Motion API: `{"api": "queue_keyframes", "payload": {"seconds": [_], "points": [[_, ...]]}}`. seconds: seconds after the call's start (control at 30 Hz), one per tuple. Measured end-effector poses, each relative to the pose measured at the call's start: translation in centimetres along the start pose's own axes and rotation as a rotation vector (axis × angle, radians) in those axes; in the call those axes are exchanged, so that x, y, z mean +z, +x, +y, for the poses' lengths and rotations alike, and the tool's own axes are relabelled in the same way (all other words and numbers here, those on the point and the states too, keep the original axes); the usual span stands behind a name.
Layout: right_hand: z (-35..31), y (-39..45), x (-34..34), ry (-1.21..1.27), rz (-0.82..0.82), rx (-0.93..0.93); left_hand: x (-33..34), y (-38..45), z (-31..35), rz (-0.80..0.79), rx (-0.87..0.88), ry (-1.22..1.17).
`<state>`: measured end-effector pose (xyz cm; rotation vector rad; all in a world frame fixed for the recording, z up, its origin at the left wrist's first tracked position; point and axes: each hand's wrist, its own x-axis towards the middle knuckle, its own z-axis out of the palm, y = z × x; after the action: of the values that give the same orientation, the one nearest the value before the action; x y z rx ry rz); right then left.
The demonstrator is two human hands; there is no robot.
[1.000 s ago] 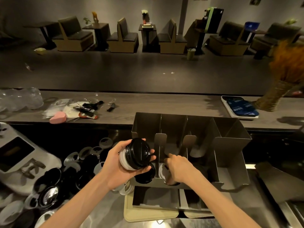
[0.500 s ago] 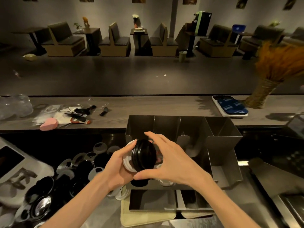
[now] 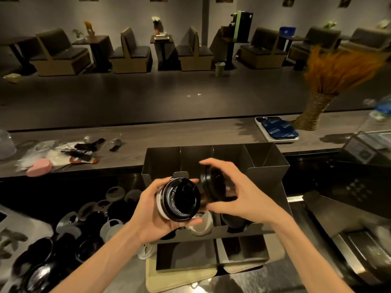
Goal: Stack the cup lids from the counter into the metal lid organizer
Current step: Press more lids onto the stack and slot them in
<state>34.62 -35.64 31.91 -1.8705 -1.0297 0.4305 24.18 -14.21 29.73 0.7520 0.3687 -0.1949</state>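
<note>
My left hand (image 3: 148,210) grips a short stack of lids (image 3: 179,200), black ones in front and white behind, held on its side in front of the metal lid organizer (image 3: 264,166). My right hand (image 3: 239,195) pinches a few black lids (image 3: 212,187) just separated from that stack, held on edge over the organizer's middle slots. A white lid (image 3: 201,226) and a dark lid (image 3: 233,224) lie in the organizer's lower openings. Several loose black and clear lids (image 3: 69,235) are spread on the counter to the left.
The organizer stands on a beige mat (image 3: 184,280). On the raised bar behind lie a pink sponge (image 3: 39,167), small tools (image 3: 82,150), a tray of blue packets (image 3: 277,129) and a woven vase of dried grass (image 3: 313,111). A dark machine (image 3: 359,176) stands at right.
My right hand came up from the organizer's slot to the stack in my left hand and has pulled a few black lids off it to the right.
</note>
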Motion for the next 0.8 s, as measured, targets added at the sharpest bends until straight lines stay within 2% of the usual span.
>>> {"api": "queue_keyframes", "payload": {"seconds": [0.07, 0.2, 0.37, 0.6, 0.7, 0.8], "points": [[0.1, -0.4, 0.1, -0.075, -0.083, -0.019, 1.0, 0.2, -0.5, -0.005, -0.013, 0.035], [0.5, -1.0, 0.0, -0.069, -0.171, 0.029, 2.3, 0.8, -1.8, -0.089, -0.066, 0.096], [1.1, -2.3, -0.9, -0.034, -0.076, 0.060, 2.6, 1.6, -3.2, -0.158, -0.089, 0.007], [0.9, -2.2, 0.4, -0.103, 0.139, 0.010, 2.0, 2.2, -4.1, -0.021, -0.011, 0.001], [1.1, -1.3, 1.2, -0.077, 0.126, 0.003, 1.5, 1.3, -3.8, -0.012, 0.031, -0.022], [0.8, -0.2, 2.0, -0.049, 0.042, -0.046, 0.7, -0.3, -3.1, -0.019, 0.060, -0.051]]}}
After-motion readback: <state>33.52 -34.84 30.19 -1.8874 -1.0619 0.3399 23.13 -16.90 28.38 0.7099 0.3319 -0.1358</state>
